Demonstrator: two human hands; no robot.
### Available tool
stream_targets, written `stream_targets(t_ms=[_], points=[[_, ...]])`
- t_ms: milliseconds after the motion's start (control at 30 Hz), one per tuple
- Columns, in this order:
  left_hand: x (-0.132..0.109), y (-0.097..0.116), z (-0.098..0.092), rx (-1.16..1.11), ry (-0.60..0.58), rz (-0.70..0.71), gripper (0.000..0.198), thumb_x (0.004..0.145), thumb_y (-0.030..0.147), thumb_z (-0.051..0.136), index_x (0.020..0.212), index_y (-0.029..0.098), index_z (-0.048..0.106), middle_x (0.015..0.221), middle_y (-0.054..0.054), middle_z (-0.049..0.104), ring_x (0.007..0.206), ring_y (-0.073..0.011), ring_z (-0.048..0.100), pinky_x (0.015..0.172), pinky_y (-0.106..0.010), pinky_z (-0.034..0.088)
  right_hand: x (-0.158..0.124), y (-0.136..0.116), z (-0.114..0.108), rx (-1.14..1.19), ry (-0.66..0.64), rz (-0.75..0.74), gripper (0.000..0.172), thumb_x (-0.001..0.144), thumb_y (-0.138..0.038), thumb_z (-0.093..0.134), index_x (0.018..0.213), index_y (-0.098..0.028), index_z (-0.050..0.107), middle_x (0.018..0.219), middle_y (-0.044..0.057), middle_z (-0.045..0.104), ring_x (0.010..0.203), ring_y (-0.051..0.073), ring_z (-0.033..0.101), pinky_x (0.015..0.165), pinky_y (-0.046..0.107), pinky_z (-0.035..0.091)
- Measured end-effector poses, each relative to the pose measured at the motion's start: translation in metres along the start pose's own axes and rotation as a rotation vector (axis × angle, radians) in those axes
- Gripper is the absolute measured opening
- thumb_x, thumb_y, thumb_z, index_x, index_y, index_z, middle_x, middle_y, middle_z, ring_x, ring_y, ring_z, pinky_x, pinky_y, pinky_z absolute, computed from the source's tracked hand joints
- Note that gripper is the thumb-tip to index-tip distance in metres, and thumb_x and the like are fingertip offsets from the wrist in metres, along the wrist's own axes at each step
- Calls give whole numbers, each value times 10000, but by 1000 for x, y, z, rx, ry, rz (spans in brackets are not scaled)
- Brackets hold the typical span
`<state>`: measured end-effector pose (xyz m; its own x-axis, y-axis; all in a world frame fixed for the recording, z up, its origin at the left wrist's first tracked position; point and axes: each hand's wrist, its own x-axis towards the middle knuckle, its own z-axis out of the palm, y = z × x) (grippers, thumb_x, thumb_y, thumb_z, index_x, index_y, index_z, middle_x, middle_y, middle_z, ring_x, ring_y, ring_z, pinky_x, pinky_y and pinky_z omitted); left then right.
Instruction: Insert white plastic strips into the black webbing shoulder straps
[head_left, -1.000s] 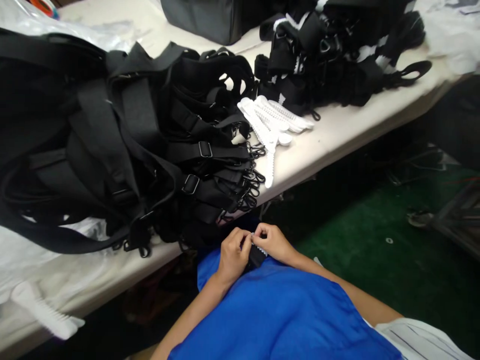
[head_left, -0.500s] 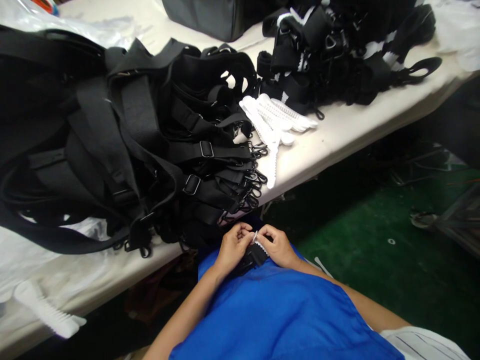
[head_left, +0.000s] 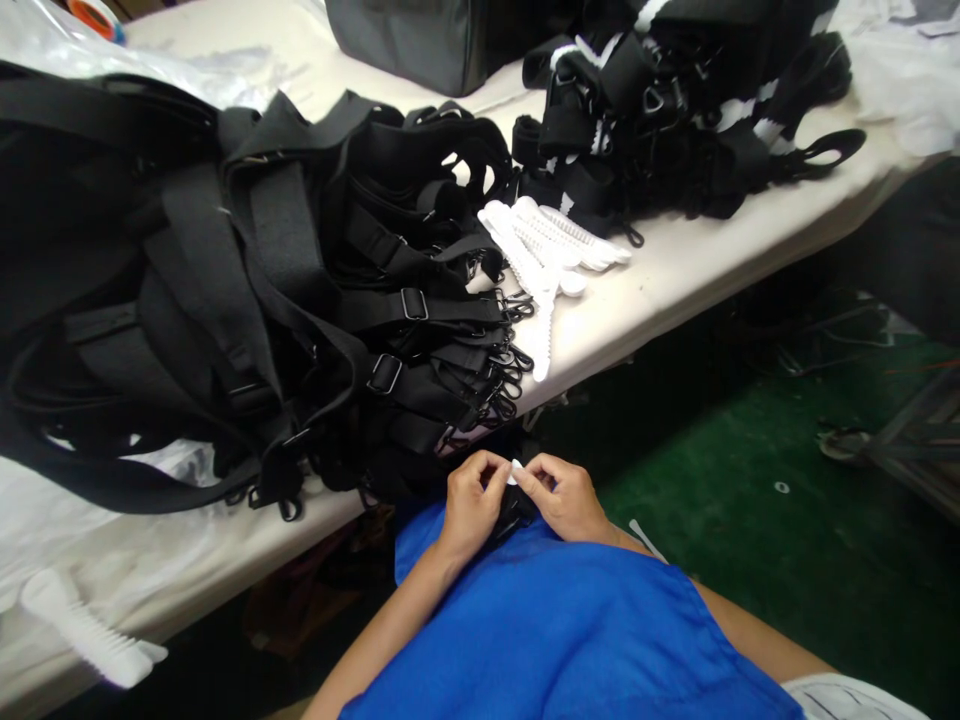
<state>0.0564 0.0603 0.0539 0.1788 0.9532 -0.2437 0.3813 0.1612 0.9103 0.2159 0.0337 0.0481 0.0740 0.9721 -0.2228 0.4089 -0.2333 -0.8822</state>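
Over my lap, my left hand (head_left: 472,508) and my right hand (head_left: 568,497) meet fingertip to fingertip. Both are closed in a pinch on a small white plastic tie (head_left: 514,474), mostly covered by the fingers. Just below the fingers, a folded black strap (head_left: 516,512) rests against the blue cloth on my lap; whether the tie goes right round it I cannot tell. On the table edge ahead lies a small pile of white toothed plastic ties (head_left: 541,262). Beside it, a large heap of black webbing straps (head_left: 281,235) shows metal hooks and slide buckles.
Black bundles with white ties (head_left: 637,120) lie at the back right of the table (head_left: 675,270). A dark bag (head_left: 409,45) stands behind. More white ties (head_left: 90,630) sit at the front left edge. A wheeled metal frame (head_left: 900,430) stands on the green floor.
The toothed white strip that showed between my hands is now mostly covered by my fingers. My fingertips have come closer together, and the view has shifted slightly.
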Motion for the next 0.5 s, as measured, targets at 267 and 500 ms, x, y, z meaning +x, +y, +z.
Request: stream_targets(t_ms=[267,500], points=[[-8,19,0,40,62,157,165,901,256,564,775,178,638,726,-5,634,681,-138,582,671,-247,434,4,-7,-3,244,-133,46,372,864,-523,602,735,-175,573,631,-30,521,588,107,462,549,223,369],[-12,29,1,-38,195,173,153,894,228,557,751,189,594,710,12,590,672,-130,544,656,-243,420,-2,-16,-9,255,-61,-8,383,881,-482,573,650,-178,543,596,-29,475,582,111,432,561,236,348]])
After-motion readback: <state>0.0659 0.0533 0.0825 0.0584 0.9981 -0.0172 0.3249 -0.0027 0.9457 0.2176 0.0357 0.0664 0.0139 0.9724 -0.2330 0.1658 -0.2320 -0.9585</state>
